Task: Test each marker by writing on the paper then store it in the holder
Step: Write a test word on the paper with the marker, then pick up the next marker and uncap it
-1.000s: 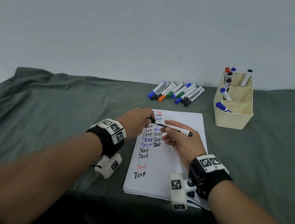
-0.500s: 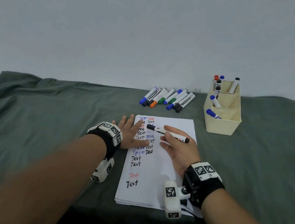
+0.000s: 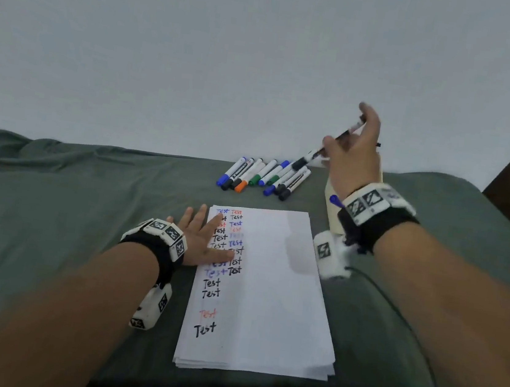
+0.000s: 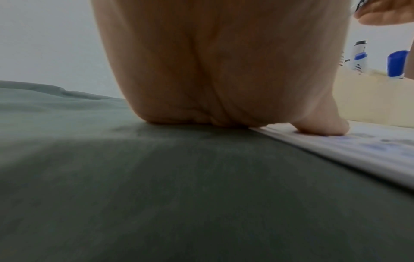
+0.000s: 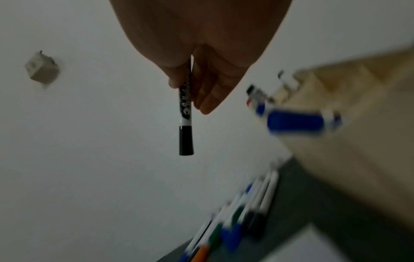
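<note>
My right hand is raised above the cream holder and pinches a capped black marker, cap end pointing down-left. In the right wrist view the black marker hangs below my fingers, with the holder and a blue-capped marker to its right. My left hand lies flat with fingers spread on the left edge of the paper, which bears rows of "Test". The left wrist view shows the thumb pressing the paper.
A row of several capped markers lies on the green cloth behind the paper. The holder stands right of the paper, mostly hidden behind my right wrist. A white wall rises behind the table.
My right hand lifted the black marker off the paper and carried it up and right, over the holder. My left hand stays flat on the paper's left edge.
</note>
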